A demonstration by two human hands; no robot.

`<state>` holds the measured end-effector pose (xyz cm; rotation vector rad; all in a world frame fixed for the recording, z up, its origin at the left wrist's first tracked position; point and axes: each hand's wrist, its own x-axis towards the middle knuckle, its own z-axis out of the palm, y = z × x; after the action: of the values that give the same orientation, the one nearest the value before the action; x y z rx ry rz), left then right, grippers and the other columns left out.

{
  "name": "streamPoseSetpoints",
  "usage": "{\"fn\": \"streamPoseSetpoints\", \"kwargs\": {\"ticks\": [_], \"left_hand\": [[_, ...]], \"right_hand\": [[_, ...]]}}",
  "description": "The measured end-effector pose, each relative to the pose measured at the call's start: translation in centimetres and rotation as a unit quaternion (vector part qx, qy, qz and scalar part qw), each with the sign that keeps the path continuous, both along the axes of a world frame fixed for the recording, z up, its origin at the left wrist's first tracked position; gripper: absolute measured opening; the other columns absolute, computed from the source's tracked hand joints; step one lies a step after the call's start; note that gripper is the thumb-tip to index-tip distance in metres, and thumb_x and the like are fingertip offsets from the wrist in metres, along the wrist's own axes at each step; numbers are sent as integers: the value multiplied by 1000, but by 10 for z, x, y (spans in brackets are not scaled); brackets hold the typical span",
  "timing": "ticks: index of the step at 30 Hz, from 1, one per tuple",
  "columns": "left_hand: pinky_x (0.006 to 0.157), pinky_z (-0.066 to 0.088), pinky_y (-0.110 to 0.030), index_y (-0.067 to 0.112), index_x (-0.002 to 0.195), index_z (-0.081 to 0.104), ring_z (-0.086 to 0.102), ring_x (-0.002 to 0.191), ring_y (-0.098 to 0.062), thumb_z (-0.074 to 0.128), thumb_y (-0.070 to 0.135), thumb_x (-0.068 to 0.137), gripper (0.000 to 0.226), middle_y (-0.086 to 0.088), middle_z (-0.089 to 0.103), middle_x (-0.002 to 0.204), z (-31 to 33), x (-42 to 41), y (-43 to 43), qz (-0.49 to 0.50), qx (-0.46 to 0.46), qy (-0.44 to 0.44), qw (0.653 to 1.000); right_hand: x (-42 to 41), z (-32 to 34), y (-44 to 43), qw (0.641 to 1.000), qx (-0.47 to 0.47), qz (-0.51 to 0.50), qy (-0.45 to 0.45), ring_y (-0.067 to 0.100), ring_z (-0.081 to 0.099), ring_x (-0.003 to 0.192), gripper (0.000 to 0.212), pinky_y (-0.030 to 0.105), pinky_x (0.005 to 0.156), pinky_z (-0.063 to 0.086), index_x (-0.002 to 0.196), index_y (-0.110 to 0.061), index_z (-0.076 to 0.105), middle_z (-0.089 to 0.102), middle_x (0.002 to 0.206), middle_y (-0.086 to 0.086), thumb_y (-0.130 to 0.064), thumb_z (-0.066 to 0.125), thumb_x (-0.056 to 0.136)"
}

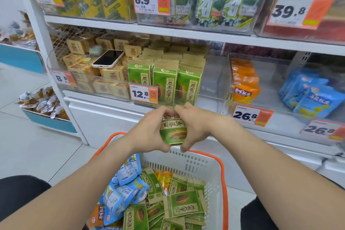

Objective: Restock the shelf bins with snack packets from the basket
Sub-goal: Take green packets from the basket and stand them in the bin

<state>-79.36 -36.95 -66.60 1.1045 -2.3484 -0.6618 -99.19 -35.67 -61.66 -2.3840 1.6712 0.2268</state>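
Centre frame: green paper seed packet [173,132], sideways, clamped in two-handed grip (left hand [149,132], right hand [196,127]) above white orange-rimmed plastic basket [205,170]. Best turned upright, label forward, before slotting into clear plastic bin [214,80] above.

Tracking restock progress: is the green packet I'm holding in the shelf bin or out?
Out: left hand and right hand hold the packet between basket and bin.

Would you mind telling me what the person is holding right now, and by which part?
A green snack packet, held between both hands: the left hand grips its left side and the right hand its right side.
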Motion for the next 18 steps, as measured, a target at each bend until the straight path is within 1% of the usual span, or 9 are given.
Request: {"fn": "streamPoseSetpoints", "kwargs": {"ticks": [3, 5, 7, 9, 12, 14, 16, 17, 18], "left_hand": [[90, 49, -29, 26, 128, 49, 54, 112, -13, 89, 32, 46, 91, 9, 56, 121, 2, -7, 2, 14, -13, 25, 1000], [94, 48, -33, 26, 129, 49, 48, 116, -16, 86, 32, 47, 91, 9, 55, 120, 5, -13, 4, 32, -19, 29, 999], [98, 47, -37, 28, 130, 50, 41, 119, -17, 83, 35, 48, 89, 11, 54, 118, 8, -20, 8, 32, -40, 24, 998], [102, 44, -41, 30, 133, 51, 37, 123, -19, 80, 33, 51, 87, 9, 52, 120, 11, -26, 11, 40, -60, 31, 997], [109, 37, -48, 33, 138, 51, 33, 134, -22, 82, 19, 58, 87, 5, 45, 134, 16, -31, 11, 89, -150, 46, 984], [113, 37, -48, 28, 143, 47, 37, 136, -26, 85, 20, 68, 84, -1, 34, 144, 20, -35, 11, 155, -201, 126, 959], [109, 45, -38, 20, 142, 43, 47, 127, -20, 78, 18, 82, 70, -6, 38, 139, 27, -40, 9, 200, -164, 228, 939], [103, 50, -33, 19, 139, 44, 54, 116, -13, 71, 19, 90, 55, -5, 49, 132, 30, -43, 8, 203, -102, 269, 936], [96, 54, -32, 20, 133, 48, 61, 106, -9, 62, 25, 98, 39, -3, 59, 122, 34, -48, 7, 194, -33, 294, 935]], "right_hand": [[-7, 0, 3, 997, -67, 9, -24, 21, 54, 91, 85, 38, 76, 51, 113, -29, 36, 46, 103, -3, -55, 91, 53], [-8, 2, 4, 994, -104, 10, -18, 22, 55, 86, 83, 36, 69, 47, 111, -26, 37, 55, 98, -3, -57, 89, 53], [-11, 3, 7, 994, -110, -5, -28, 21, 56, 87, 86, 38, 70, 49, 110, -26, 38, 58, 99, -4, -66, 88, 53], [-16, 9, 8, 992, -94, -34, -81, 19, 54, 92, 79, 39, 74, 50, 109, -26, 40, 58, 103, -4, -67, 87, 60], [-26, 25, 10, 972, -91, -84, -200, 18, 59, 96, 61, 35, 75, 49, 117, -25, 47, 63, 107, -4, -51, 85, 78], [-29, 34, 13, 949, -114, -123, -267, 15, 64, 100, 55, 31, 79, 49, 128, -27, 52, 66, 110, -7, -44, 81, 85], [-28, 40, 17, 921, -137, -151, -331, 15, 65, 102, 45, 32, 83, 51, 130, -25, 52, 67, 113, -8, -41, 74, 94], [-25, 43, 20, 910, -136, -157, -360, 16, 65, 104, 43, 34, 85, 51, 132, -23, 47, 66, 117, -7, -40, 68, 98], [-22, 44, 22, 903, -131, -157, -378, 18, 65, 105, 41, 36, 86, 51, 133, -21, 41, 65, 120, -5, -39, 61, 103]]}}
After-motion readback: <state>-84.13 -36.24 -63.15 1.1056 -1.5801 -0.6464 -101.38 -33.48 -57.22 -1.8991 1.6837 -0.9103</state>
